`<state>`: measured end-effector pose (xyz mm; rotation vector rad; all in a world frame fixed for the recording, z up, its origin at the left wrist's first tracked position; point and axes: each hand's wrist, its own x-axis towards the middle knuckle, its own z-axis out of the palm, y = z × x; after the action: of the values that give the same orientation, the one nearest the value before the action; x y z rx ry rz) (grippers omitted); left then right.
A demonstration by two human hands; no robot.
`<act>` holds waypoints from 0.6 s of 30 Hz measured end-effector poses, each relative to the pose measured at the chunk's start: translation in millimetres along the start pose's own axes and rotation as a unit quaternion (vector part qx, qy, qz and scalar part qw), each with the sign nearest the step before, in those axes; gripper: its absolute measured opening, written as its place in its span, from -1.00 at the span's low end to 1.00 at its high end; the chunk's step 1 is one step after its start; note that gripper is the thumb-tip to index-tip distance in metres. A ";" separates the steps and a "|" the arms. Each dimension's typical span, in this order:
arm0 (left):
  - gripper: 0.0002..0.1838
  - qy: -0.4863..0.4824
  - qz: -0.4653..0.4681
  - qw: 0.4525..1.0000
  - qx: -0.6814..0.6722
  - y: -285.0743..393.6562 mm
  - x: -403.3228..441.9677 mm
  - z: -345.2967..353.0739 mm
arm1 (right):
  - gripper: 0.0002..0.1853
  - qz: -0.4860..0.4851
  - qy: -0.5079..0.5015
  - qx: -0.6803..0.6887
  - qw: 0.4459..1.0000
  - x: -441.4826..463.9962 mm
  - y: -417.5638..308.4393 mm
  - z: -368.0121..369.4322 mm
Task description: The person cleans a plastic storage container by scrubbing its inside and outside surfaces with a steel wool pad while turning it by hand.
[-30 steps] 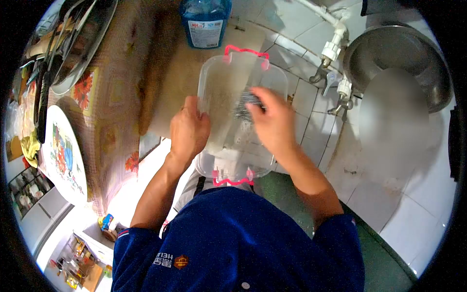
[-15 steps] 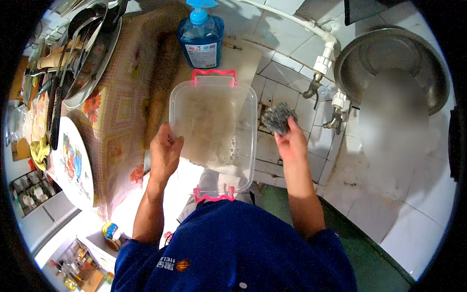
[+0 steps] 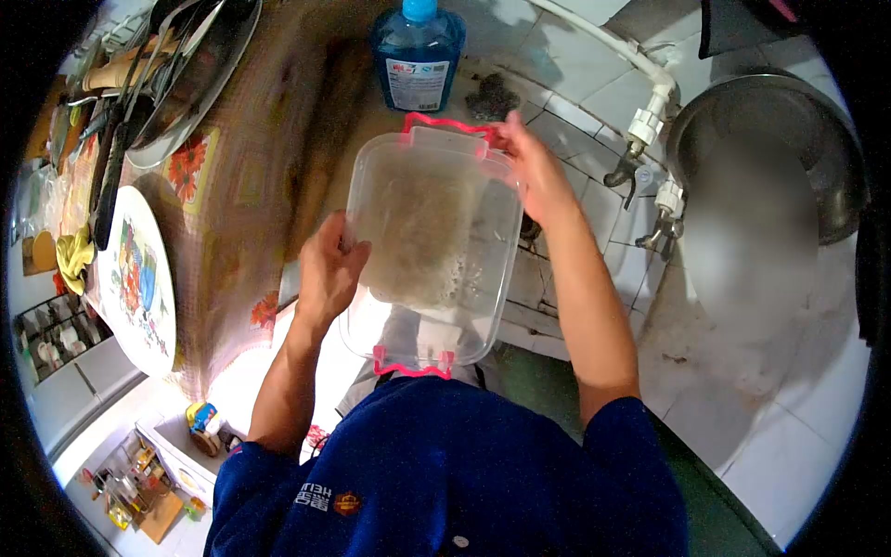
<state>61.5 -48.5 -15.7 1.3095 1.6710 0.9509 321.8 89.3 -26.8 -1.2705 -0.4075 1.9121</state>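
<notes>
A clear plastic container lid or box [image 3: 422, 241] with pink clips is held in front of my body. My left hand [image 3: 329, 269] grips its left edge, fingers wrapped round the rim. At its upper right corner my right hand [image 3: 534, 176] touches the rim beside the top pink clip, fingers apart and nothing held in them. The dark wire scrubber [image 3: 492, 97] lies on the surface beyond the container, just right of the blue soap bottle [image 3: 417, 70].
White pipes with two taps [image 3: 624, 167] run along the tiled wall. A large metal pan [image 3: 742, 111] is at the right. To the left are a patterned cloth [image 3: 227, 195], a floral plate [image 3: 137, 278] and a pan with utensils [image 3: 181, 102].
The scrubber has left my right hand and now lies beside the soap bottle. My right hand has moved up and inward to the container's corner. The container sits slightly further right than half a second ago.
</notes>
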 end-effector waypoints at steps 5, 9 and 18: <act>-0.74 -0.058 0.020 0.998 0.026 15.2 7.4 8.2 | -0.56 -0.172 -0.107 -0.543 0.815 -34.2 -34.4 6.0; -0.69 -0.121 0.025 0.992 0.018 11.6 14.8 12.2 | -0.59 -0.083 -0.085 -0.655 0.746 -61.3 -60.2 7.1; -0.64 -0.312 0.055 0.939 0.134 41.8 50.5 30.6 | -0.75 -0.043 -0.111 -0.326 0.938 -79.9 -13.7 -71.6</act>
<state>97.8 11.2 2.9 1.6816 1.2577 0.3012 405.9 26.8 0.1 -1.4036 -1.2769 1.9167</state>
